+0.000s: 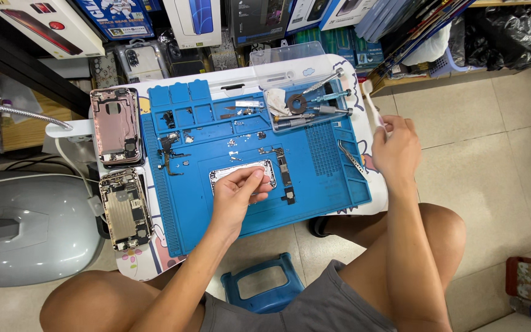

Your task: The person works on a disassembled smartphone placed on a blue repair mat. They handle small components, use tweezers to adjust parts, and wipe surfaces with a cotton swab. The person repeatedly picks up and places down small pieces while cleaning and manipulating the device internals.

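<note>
Left hand [236, 195]: grip pinching phone panel [243, 175] flat on blue repair mat [314, 203], mid-counter. Right hand [394, 147]: grip closed on white brush [371, 106]. Step judged: cleaning; next needs steady panel.

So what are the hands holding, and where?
Right hand grips a white toothbrush by its handle end. Left hand pinches the phone part at its lower edge.

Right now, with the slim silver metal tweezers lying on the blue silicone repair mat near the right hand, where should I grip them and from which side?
Take the slim silver metal tweezers at mid-length, pinching across both flat arms from above. They lie flat and diagonal on the blue silicone repair mat, free on both sides; the right hand is closest, so come from the right edge.
</note>
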